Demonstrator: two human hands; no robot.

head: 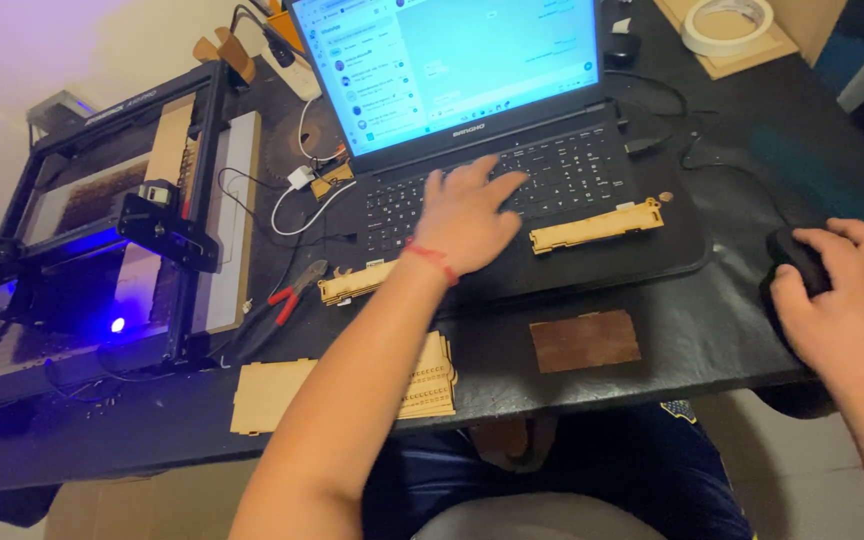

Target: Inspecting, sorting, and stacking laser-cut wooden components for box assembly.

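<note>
My left hand [467,212] lies flat on the keyboard of an open black laptop [572,165], fingers spread over the keys, a red string around the wrist. My right hand [847,295] is cupped over a black computer mouse [797,258] at the right of the black desk [692,340]. The laptop screen glows with a light blue window. A long laser-cut wooden piece [597,226] rests on the laptop's palm rest, just right of my left hand.
A laser engraver frame [117,215] with a blue light stands at the left. Red-handled pliers [287,295], another wooden strip [357,283], a cut wooden sheet [267,395] and a brown rectangle [584,341] lie near the front edge. A tape roll [727,25] sits at the back right.
</note>
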